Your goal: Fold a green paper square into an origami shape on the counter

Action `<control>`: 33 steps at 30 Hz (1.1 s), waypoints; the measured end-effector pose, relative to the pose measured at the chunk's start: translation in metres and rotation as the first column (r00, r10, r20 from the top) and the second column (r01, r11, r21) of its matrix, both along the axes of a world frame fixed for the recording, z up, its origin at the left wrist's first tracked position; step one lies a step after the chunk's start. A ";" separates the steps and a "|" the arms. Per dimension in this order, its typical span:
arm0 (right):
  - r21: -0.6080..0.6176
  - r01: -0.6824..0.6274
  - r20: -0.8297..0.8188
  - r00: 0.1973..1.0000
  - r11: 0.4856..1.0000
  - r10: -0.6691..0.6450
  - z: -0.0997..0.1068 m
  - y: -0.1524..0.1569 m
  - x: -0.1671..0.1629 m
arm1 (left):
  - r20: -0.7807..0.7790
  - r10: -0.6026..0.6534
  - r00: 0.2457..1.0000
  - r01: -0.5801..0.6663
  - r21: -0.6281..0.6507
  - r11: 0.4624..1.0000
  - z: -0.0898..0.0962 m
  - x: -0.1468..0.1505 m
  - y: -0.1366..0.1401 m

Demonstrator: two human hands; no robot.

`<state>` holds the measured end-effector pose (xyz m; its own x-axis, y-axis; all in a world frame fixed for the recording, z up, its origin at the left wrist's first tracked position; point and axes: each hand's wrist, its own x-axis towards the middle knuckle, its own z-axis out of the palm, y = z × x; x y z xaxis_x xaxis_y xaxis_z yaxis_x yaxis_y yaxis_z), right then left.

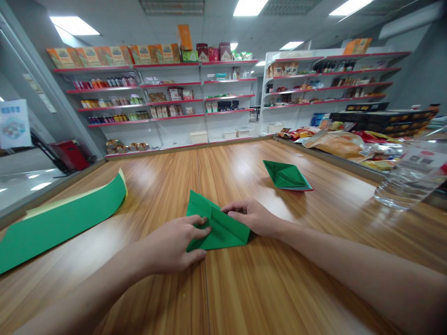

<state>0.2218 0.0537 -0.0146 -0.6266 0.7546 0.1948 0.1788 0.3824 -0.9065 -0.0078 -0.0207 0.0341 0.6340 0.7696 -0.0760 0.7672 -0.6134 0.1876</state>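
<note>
Pressing with fingers apart, the left hand [176, 242] probably steadies the folded green paper [225, 232] while the right hand [253, 217] pinches its edge.

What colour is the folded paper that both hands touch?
The folded paper is green, best seen in the head view.

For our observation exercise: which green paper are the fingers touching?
The creased middle sheet, touched by the left hand and right hand; the folded piece and curled paper lie apart.

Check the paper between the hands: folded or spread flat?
Folded: the green paper shows straight creases and overlapping layers.
</note>
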 end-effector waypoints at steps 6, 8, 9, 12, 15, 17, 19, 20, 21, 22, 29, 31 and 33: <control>-0.072 -0.007 0.006 1.000 0.997 0.007 0.001 0.002 0.000 | -0.026 -0.033 0.999 0.030 -0.098 0.995 0.008 -0.009 -0.002; -0.107 -0.013 -0.005 1.000 0.994 0.013 0.000 0.002 0.000 | -0.012 -0.045 0.999 0.044 -0.102 0.994 0.007 -0.010 0.000; -0.115 -0.015 -0.013 1.000 0.993 0.014 0.000 0.002 0.000 | 0.001 -0.053 0.999 0.053 -0.100 0.994 0.006 -0.010 0.001; -0.086 -0.037 -0.031 0.999 0.996 0.035 0.000 0.000 -0.003 | 0.023 -0.062 0.998 0.064 -0.079 0.995 0.004 -0.009 0.003; -0.023 -0.082 -0.023 0.996 0.996 0.082 -0.002 -0.001 -0.006 | -0.005 -0.060 0.998 0.060 -0.045 0.997 0.002 -0.008 0.002; 0.020 -0.118 -0.018 0.993 0.993 0.118 -0.003 -0.001 -0.008 | -0.008 -0.068 0.998 0.068 -0.008 0.998 0.000 -0.005 0.000; 0.098 -0.127 -0.004 0.992 0.987 0.128 -0.005 0.001 -0.008 | 0.011 -0.086 0.996 0.085 0.031 0.996 -0.002 -0.002 -0.001; 0.153 -0.125 0.012 0.992 0.980 0.125 -0.006 0.001 -0.008 | 0.023 -0.096 0.995 0.095 0.050 0.994 -0.003 0.000 -0.002; 0.209 -0.124 0.035 0.992 0.970 0.120 -0.007 0.002 -0.008 | 0.034 -0.105 0.994 0.102 0.068 0.992 -0.004 0.001 -0.003; 0.258 -0.128 0.058 0.991 0.958 0.116 -0.007 0.002 -0.008 | 0.043 -0.109 0.993 0.105 0.085 0.991 -0.005 0.002 -0.004; 0.364 -0.184 0.190 0.974 0.913 0.121 -0.004 0.000 -0.009 | 0.052 -0.118 0.992 0.112 0.113 0.987 -0.008 0.002 -0.005; 0.389 -0.199 0.228 0.967 0.900 0.115 -0.001 -0.002 -0.010 | 0.049 -0.114 0.992 0.108 0.110 0.988 -0.008 0.002 -0.005; 0.414 -0.206 0.264 0.959 0.886 0.099 0.002 -0.005 -0.011 | 0.049 -0.109 0.993 0.103 0.108 0.989 -0.007 0.002 -0.006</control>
<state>0.2111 0.0486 -0.0128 -0.7941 0.5186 0.3169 0.2677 0.7665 -0.5837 -0.0062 -0.0265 0.0271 0.7132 0.6999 0.0386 0.6873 -0.7090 0.1578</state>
